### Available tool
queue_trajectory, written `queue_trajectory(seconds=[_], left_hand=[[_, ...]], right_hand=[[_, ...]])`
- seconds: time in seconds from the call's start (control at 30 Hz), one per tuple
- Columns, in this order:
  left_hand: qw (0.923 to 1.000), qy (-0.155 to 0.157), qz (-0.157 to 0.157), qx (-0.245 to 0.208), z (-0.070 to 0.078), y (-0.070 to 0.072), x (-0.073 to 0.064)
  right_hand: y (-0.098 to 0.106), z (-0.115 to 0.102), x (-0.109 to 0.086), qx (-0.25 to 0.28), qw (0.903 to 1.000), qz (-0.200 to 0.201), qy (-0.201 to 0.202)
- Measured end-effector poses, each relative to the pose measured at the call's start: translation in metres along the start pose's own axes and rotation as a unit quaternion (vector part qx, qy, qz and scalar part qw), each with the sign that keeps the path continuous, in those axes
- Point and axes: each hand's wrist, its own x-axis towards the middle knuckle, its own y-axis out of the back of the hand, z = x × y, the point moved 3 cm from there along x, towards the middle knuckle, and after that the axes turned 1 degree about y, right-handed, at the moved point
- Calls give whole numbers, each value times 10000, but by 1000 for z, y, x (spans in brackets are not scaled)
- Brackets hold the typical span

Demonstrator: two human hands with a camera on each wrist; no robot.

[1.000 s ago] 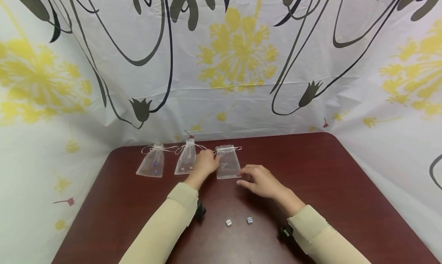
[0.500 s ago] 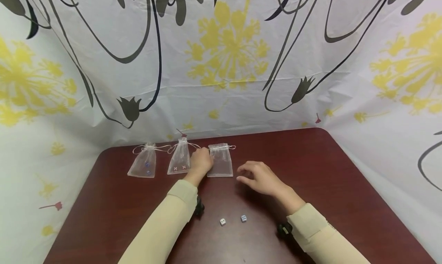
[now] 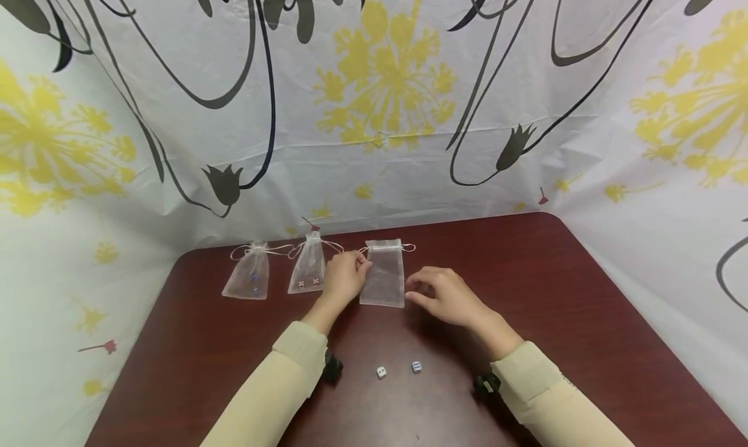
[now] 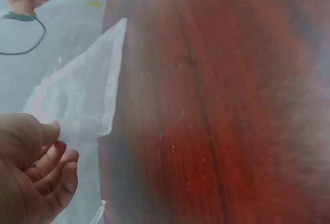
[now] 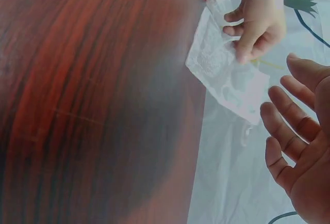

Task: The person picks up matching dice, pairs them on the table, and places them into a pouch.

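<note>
In the head view, my left hand (image 3: 343, 275) pinches the left edge of a sheer white drawstring bag (image 3: 382, 278) between thumb and fingers. The left wrist view shows the thumb (image 4: 50, 132) on the mesh, the other fingers loosely curled. My right hand (image 3: 447, 296) is beside the bag's lower right side, its fingers bent loosely with nothing held; in the right wrist view its fingers (image 5: 289, 126) are apart from the bag (image 5: 221, 74). Two dice, one white (image 3: 382, 373) and one bluish (image 3: 417, 367), lie nearer on the table.
Two more sheer bags stand to the left: one (image 3: 248, 275) with blue-marked dice, the other (image 3: 308, 265) with red-marked dice. The dark red wooden table (image 3: 526, 258) meets a patterned curtain (image 3: 327, 174) at its back edge.
The pinched bag has come slightly toward me and looks flatter and longer. Its lower right corner is now close to my right hand. The two loose dice lie still.
</note>
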Motion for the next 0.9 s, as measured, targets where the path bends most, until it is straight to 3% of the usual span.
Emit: queue_trajectory(seconds=[0.3,0.9], left_hand=[[9954,-642,605,-362,11,24,-20],[9763,-1445,1396,-798,16,57,-57]], right_hand=[[5,-9,6,240,9987,399,185],[20,-31,24,380,9867,1344,826]])
